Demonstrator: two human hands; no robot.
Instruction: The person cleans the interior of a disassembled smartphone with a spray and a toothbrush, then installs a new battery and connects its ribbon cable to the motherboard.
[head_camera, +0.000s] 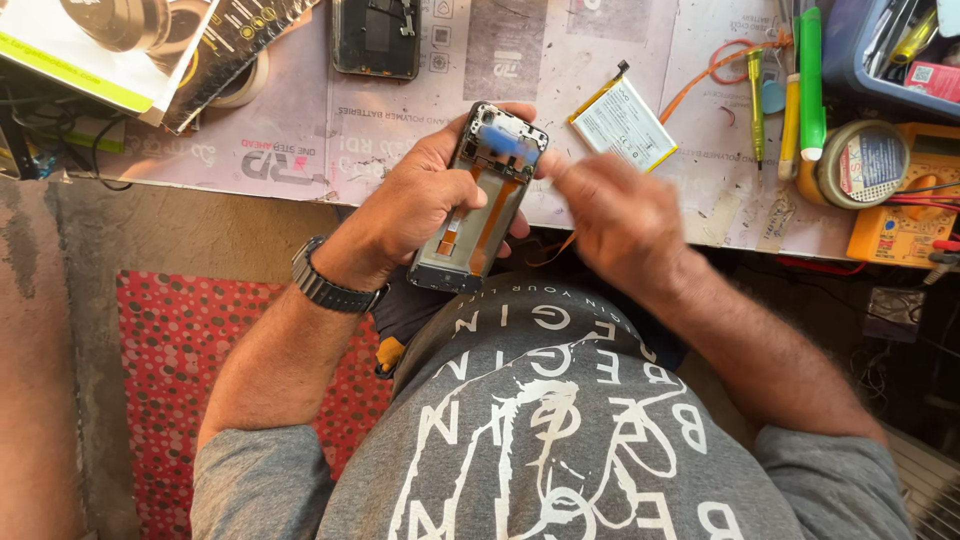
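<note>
My left hand (415, 210) grips an opened phone frame (482, 200), back side up, with orange flex cables running down its middle. My right hand (620, 215) is blurred beside the phone's upper right; its fingertips reach toward the top of the frame, where a small blue piece (505, 142) shows. Whether that hand pinches the blue piece I cannot tell. A metal-band watch (322, 280) sits on my left wrist.
On the work mat (400, 120) lie a flat white battery (622, 124), another opened phone (376, 38), and green and yellow tools (808, 80). A tape roll (862, 165) rests on a yellow multimeter (905, 225). A blue bin (880, 50) stands at the back right.
</note>
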